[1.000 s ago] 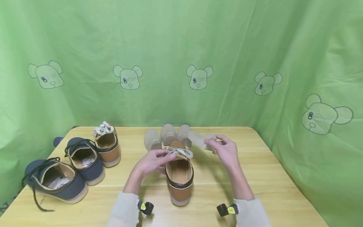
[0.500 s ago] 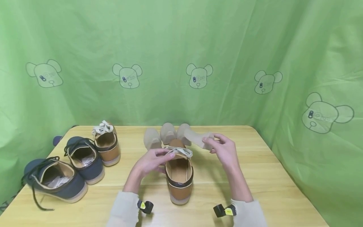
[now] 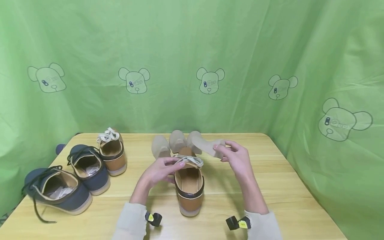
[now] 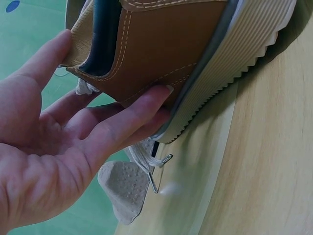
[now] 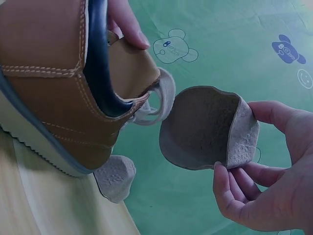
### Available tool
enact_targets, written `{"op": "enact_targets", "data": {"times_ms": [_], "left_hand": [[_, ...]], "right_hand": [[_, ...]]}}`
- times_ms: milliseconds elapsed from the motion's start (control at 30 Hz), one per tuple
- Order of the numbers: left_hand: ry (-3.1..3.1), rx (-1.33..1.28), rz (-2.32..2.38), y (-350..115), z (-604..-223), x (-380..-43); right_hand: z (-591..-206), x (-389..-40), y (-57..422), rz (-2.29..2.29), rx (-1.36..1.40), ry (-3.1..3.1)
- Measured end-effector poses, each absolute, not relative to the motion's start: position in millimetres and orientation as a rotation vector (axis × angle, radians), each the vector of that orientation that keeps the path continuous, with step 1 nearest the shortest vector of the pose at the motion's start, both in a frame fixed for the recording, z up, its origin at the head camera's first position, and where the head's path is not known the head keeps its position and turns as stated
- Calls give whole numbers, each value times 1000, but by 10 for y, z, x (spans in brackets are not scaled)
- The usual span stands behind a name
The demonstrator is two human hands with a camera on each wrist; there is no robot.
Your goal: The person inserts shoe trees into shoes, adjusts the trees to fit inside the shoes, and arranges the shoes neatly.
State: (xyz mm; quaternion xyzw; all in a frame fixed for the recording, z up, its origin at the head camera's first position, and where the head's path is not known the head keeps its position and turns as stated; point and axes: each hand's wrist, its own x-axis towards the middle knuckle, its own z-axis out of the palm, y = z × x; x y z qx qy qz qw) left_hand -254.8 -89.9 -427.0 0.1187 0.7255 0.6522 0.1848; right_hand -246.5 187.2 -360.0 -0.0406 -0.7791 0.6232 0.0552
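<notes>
Upright on the table, its heel toward me, is a brown leather shoe (image 3: 190,203) with white laces. My left hand (image 3: 160,171) grips it near the laces; in the left wrist view the thumb lies at the tongue and the fingers press the brown side (image 4: 171,36). To the right of the shoe, my right hand (image 3: 238,160) pinches a grey moulded-pulp shoe insert (image 3: 208,146) between thumb and fingers, holding it up off the table. The right wrist view shows the hollow side of this insert (image 5: 200,127), close to the lace loops.
Several more grey inserts (image 3: 160,146) stand behind the brown shoe. At the left are a second brown shoe (image 3: 115,165) and two navy shoes (image 3: 75,203) with dark laces and clear plastic inside. A green curtain (image 3: 174,40) surrounds the wooden table (image 3: 270,186).
My right hand and its insert have shifted slightly left. The left hand and the brown shoe stay in place.
</notes>
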Motion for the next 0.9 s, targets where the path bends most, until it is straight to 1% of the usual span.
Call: {"op": "enact_targets", "data": {"times_ms": [333, 900], "left_hand": [[2048, 330, 1846, -887, -4255, -2545], [2041, 345, 1853, -885, -4253, -2545]], "right_hand": [[-3523, -2411, 1888, 1878, -43, -2439], [-3365, -2293, 2018, 1871, 175, -2477]]}}
